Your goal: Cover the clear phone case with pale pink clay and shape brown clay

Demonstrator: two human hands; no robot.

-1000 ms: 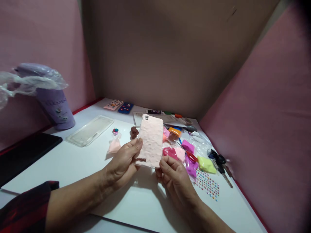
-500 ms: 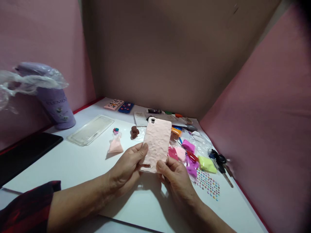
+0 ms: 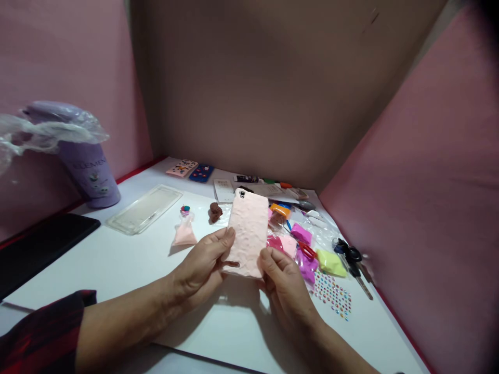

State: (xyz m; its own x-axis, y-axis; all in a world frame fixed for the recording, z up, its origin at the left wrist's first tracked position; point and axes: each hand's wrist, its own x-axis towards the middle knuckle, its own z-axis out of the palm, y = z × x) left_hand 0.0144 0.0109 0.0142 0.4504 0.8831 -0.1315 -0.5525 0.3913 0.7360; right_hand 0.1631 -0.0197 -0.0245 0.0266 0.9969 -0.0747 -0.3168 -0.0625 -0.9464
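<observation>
A phone case coated in bumpy pale pink clay is held up above the white table, its camera hole at the top left. My left hand grips its lower left edge, thumb on the clay face. At the lower right corner, my right hand pinches the case between thumb and fingers. A brown mark or slot shows near the bottom left of the case. Behind it lies a lump of brown clay, and to the left stands a small bag of pale pink clay.
Left: a clear plastic box, a black phone-like slab and a purple tumbler. Right: clay packets, red-handled scissors, a gem sticker sheet and keys. Two decorated cases lie at the back.
The case has turned slightly and shifted a little left. My right thumb has slid from the bottom of its face out to the lower right corner.
</observation>
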